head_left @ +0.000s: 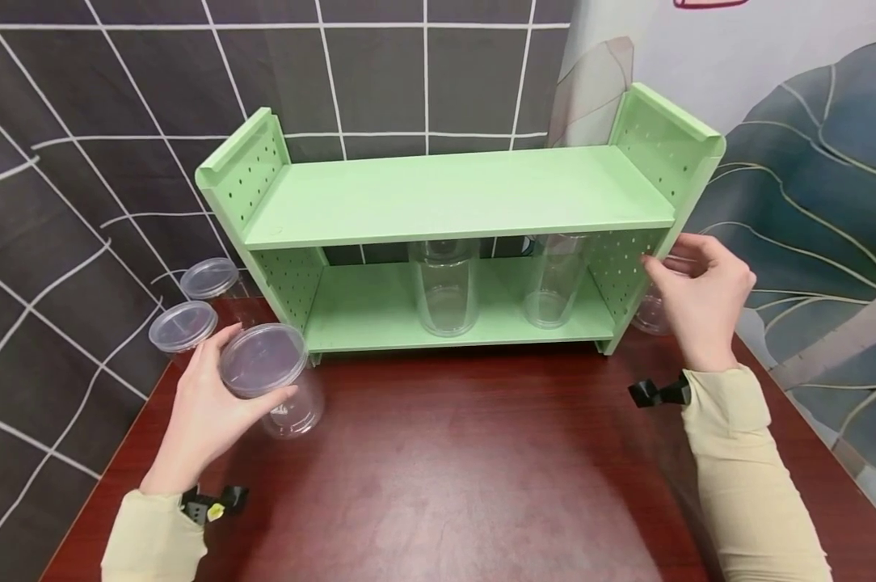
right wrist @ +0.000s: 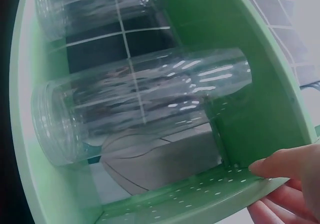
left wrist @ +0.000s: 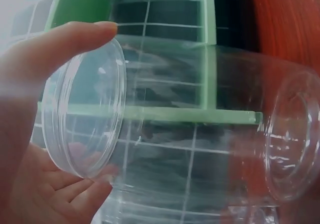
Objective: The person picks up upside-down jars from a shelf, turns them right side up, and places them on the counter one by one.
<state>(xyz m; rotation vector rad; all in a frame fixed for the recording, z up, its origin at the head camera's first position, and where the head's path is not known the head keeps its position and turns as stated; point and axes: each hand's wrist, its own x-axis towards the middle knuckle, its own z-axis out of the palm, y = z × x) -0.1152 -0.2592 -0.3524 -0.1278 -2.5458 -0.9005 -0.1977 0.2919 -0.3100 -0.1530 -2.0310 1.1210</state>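
Note:
With thumb and fingers around its lid, my left hand (head_left: 204, 408) holds a clear plastic jar (head_left: 294, 414) in front of the shelf's left end. The left wrist view shows this jar (left wrist: 200, 89) see-through, nothing visible inside. My right hand (head_left: 709, 299) grips the right side panel of a green two-tier shelf (head_left: 460, 198), thumb on the inner face and fingers outside, as the right wrist view shows. Two more clear jars, one near the middle (head_left: 448, 299) and one to the right (head_left: 552, 295), stand on the lower tier; the upper board hides their tops.
Two lidded clear jars, a front one (head_left: 183, 326) and a rear one (head_left: 209, 277), stand left of the shelf. Another clear jar (head_left: 650, 317) is partly hidden behind my right hand. A dark tiled-pattern backdrop (head_left: 380, 81) lies behind the reddish-brown table (head_left: 445, 469).

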